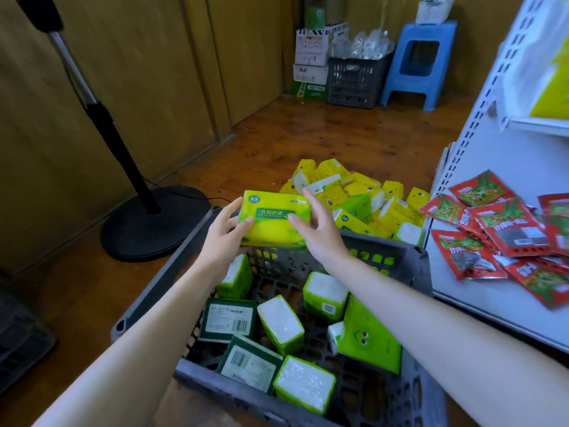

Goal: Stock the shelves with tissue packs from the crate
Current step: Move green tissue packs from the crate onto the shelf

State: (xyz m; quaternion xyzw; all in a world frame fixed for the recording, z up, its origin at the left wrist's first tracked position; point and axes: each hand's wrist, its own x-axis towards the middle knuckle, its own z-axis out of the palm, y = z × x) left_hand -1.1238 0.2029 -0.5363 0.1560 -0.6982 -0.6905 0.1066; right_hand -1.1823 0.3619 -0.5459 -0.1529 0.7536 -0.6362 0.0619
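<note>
Left hand (223,234) and right hand (320,231) are grasping a tissue pack (274,218) over the crate (160,288) (right grip looking loose); it may slip back.

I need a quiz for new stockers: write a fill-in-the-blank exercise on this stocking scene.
The left hand and right hand hold ____ tissue pack between them above the crate.
The snack packets on the white shelf are ____.
The stool by the far wall is ____.
The fan stand's round base sits on the crate's ____ side.
Missing words: one; red; blue; left.
</note>
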